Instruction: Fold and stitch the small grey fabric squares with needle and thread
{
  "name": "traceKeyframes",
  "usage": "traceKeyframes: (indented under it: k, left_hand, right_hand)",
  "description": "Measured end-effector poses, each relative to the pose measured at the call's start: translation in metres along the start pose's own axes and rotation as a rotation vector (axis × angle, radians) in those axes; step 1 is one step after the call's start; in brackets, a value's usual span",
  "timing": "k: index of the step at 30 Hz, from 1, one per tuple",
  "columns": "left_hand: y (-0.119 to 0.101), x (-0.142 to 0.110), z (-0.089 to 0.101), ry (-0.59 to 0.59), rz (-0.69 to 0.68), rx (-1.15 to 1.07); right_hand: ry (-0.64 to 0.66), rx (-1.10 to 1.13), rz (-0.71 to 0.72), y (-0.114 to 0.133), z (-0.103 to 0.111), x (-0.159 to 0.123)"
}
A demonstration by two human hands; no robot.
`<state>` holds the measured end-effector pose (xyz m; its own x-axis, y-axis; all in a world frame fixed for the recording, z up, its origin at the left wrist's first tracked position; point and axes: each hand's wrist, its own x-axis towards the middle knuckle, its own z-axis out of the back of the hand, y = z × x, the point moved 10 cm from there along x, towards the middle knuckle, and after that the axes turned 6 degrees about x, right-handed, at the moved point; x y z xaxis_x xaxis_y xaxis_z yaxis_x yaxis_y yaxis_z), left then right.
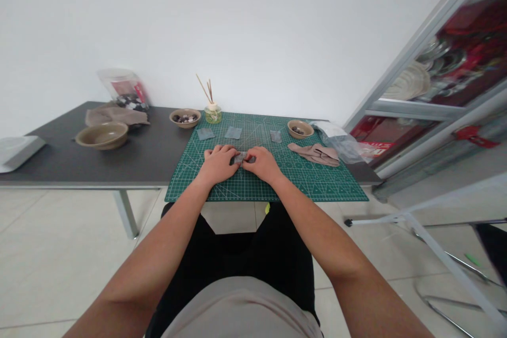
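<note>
Lighting: bright, diffuse, without strong colour cast; shadows soft. White wall [277, 37], twelve o'clock, pale and brightest. Glass cabinet [431, 68], two o'clock: one hard white glare strip; contents smeared. Clear jar [121, 87], nearly ten o'clock: soft-edged, blurred. Black trousers [237, 253], six o'clock: folds mostly lost in darkness. Grey packet [244, 157], centre: fine detail unreadable. Wide-angle distortion: forearms [166, 248] enlarged towards seven-thirty and four-thirty; cabinet frame steeply slanted.

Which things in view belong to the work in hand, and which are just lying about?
Likely in use:
- grey item, pinched by left hand and right hand
- green mat beneath
- perhaps three flat packets

Apparently lying about:
- diffuser
- cloths
- bowls
- white box
</note>
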<state>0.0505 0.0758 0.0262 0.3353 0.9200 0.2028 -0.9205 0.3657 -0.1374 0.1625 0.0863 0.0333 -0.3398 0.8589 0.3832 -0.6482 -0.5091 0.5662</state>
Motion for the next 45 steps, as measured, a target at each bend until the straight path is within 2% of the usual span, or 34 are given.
traceKeyframes:
  k: [4, 13, 21, 28, 36, 42, 45]
  left_hand:
    - [-0.001, -0.001, -0.001, 0.020, 0.003, 0.031]
    - [0.003, 0.002, -0.003, 0.024, 0.030, 0.032]
    - [0.003, 0.001, -0.003, 0.011, 0.027, 0.033]
    - [0.005, 0.002, -0.002, 0.018, 0.047, 0.028]
    - [0.004, 0.000, -0.001, 0.007, 0.036, 0.031]
    - [0.005, 0.001, -0.002, 0.013, 0.045, 0.024]
    - [0.005, 0.000, -0.001, 0.025, 0.056, 0.028]
  right_hand:
    - [-0.039, -0.025, -0.067, -0.011, 0.002, 0.002]
    - [0.043, 0.083, 0.023, -0.005, -0.007, 0.005]
    - [-0.055, 0.012, -0.086, -0.016, 0.003, 0.004]
    - [0.062, 0.060, 0.075, 0.003, -0.009, 0.007]
    - [-0.034, -0.048, -0.023, -0.010, -0.003, 0.004]
    - [0.057, -0.003, 0.110, 0.005, -0.011, 0.006]
    - [0.077, 0.032, 0.114, 0.008, -0.011, 0.004]
